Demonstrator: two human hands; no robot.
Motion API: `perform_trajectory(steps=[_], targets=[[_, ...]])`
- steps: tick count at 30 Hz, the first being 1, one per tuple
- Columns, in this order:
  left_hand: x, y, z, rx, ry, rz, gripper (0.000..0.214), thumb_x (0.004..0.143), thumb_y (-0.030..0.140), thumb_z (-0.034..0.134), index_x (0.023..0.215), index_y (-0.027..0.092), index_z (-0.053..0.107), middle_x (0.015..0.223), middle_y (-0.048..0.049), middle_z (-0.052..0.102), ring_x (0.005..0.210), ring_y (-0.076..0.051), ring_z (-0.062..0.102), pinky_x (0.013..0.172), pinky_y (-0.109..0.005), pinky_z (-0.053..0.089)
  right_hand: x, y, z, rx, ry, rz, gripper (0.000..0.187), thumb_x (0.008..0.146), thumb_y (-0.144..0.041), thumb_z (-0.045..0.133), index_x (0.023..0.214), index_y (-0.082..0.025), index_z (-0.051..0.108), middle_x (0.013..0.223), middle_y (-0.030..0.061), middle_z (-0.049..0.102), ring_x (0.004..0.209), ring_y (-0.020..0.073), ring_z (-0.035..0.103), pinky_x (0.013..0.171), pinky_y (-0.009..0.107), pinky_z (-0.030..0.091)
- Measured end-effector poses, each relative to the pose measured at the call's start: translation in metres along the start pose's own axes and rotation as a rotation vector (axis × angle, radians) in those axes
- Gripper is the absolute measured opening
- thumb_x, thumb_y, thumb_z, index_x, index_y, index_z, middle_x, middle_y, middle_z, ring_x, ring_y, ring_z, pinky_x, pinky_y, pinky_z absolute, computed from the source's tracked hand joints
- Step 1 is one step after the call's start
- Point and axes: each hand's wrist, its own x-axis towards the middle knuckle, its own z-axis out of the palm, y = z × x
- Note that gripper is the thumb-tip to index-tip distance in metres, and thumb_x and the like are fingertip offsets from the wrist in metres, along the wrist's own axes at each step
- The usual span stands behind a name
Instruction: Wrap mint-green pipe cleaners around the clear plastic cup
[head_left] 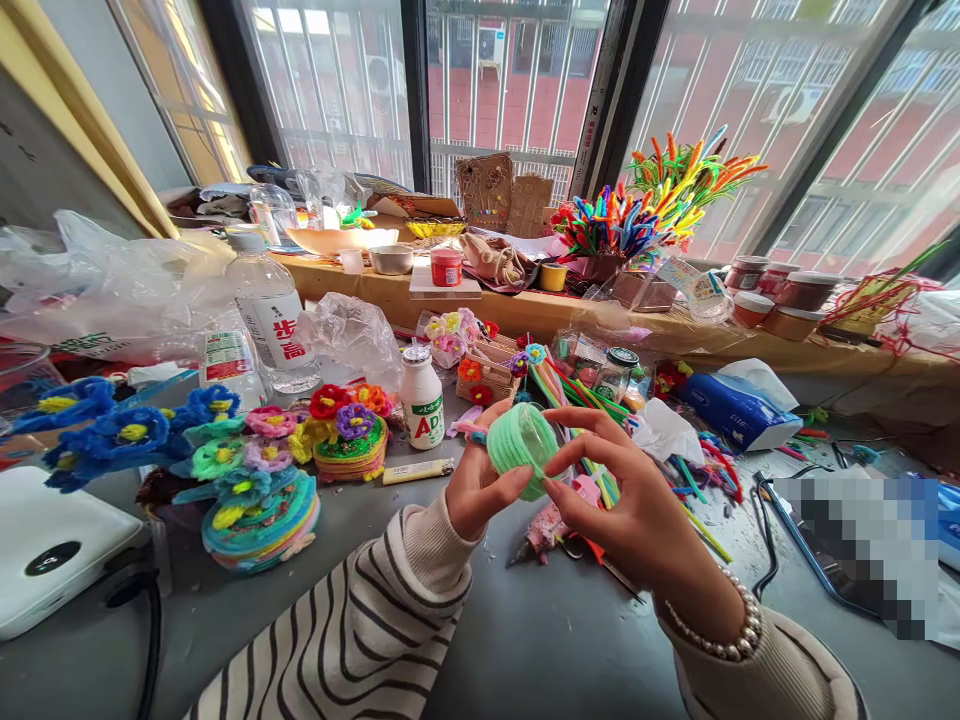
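A small clear plastic cup (538, 440), its side wound with light green fuzzy pipe cleaner (511, 448), is held tilted above the desk. My left hand (480, 490) grips it from the left, thumb along the lower side. My right hand (626, 500) has its fingertips and thumb at the rim on the right; whether a loose strand is between them I cannot make out. Beneath the hands lies a pink glue gun (551, 528), partly hidden. A pink and blue fuzzy piece (471, 432) shows beside my left fingers.
At left stand fuzzy flower pots (262, 525), a white drink bottle (422, 400), a lighter (418, 471) and a water bottle (274, 320). A blue tissue pack (739, 408) lies right, near a pixelated device (855, 550). Pipe cleaner bundles (615, 225) stand on the sill.
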Motion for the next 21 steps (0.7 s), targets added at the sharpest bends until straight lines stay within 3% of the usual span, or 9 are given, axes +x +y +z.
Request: perform_trajectory(steps=[21], targets=[[-0.0005,0.0041,0.0027,0.0,0.034,0.004,0.053,0.062,0.032,0.064,0.109,0.021,0.043,0.1,-0.0055,0.054,0.094,-0.023,0.054,0.079,-0.037,0.044,0.0008,0.0024,-0.0005,0.001,0.038,-0.003,0.005,0.067,-0.02,0.061,0.067,-0.022,0.057,0.115,0.0029,0.05,0.111,0.0181,0.044,0.097,0.036,0.029]])
